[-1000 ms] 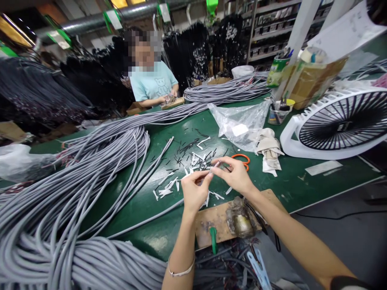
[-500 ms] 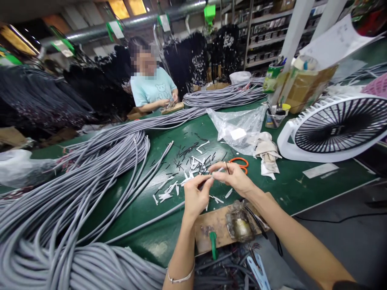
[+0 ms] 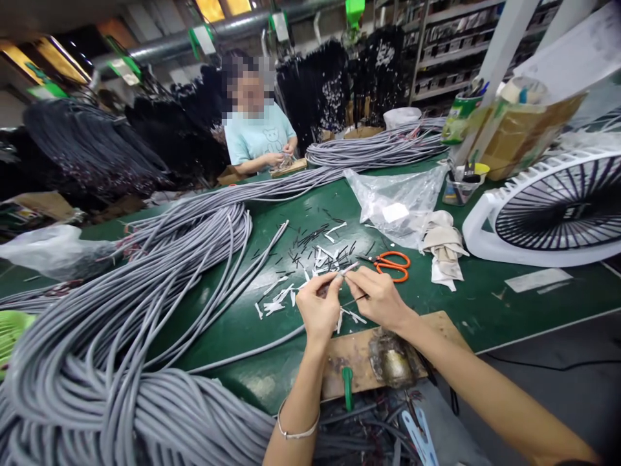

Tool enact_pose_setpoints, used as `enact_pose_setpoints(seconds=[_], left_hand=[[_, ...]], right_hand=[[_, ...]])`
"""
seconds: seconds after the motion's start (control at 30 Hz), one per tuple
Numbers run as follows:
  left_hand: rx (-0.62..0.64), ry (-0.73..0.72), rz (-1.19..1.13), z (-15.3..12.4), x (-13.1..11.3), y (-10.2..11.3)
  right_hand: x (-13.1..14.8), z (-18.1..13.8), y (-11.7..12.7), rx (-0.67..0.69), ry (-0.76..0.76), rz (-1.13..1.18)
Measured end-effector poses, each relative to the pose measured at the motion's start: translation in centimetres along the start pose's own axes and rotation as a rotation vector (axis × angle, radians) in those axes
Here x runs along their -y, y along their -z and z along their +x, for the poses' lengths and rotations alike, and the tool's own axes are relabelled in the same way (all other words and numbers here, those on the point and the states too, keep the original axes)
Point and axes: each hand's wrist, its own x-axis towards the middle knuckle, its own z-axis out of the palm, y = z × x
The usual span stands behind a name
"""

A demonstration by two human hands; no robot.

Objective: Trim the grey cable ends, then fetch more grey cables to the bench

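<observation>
My left hand and my right hand meet above the green table, fingers pinched together on the stripped end of a thin grey cable that runs off left toward the big bundle. A thin dark sliver pokes out under my right hand's fingers. Just beyond the hands lies a scatter of short black tube pieces and white scraps. Orange-handled scissors lie right of the scraps. A wooden board with a solder-crusted holder sits at the table's near edge below my hands.
Thick bundles of grey cable fill the left half of the table and run to the far side. A person in a light blue shirt works opposite. A clear plastic bag, folded cloth, white fan and cardboard box stand right.
The view shifted slightly right and down. Both hands stayed pinched together on the cable end, drawing a little closer to each other; the scissors now show fully beside them.
</observation>
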Motion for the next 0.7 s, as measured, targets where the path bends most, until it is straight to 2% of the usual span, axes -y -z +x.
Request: enact_pose_setpoints(seconds=[0.1, 0.27, 0.3, 0.37, 0.43, 0.5, 0.57, 0.7], left_hand=[[0.106, 0.222, -0.293, 0.4, -0.1, 0.3], [0.43, 0.434, -0.687, 1.4, -1.0, 1.9], [0.454, 0.459, -0.733, 1.6, -1.1, 2.1], [0.423, 0.479, -0.747, 1.7, -1.2, 2.4], [0.373, 0.442, -0.641, 1.6, -1.2, 2.2], [0.374, 0.344, -0.463, 1.2, -1.1, 1.7], [0.406, 0.208, -0.286, 0.8, -1.0, 1.3], [0.438, -0.031, -0.083, 0.3, -1.0, 0.9]], right_hand=[[0.5, -0.3, -0.4, -0.017, 0.077, -0.098], [1.5, -0.6, -0.7, -0.003, 0.147, -0.129], [1.6, -0.5, -0.6, 0.012, 0.161, -0.084], [1.6, -0.3, -0.2, -0.004, 0.119, 0.063], [1.5, 0.0, 0.4, -0.104, -0.079, 0.233], [1.2, 0.6, 1.0, -0.174, -0.334, 0.4], [0.9, 1.0, 1.4, -0.133, -0.488, 0.563], [0.4, 1.3, 1.1, 0.029, -0.649, 0.864]])
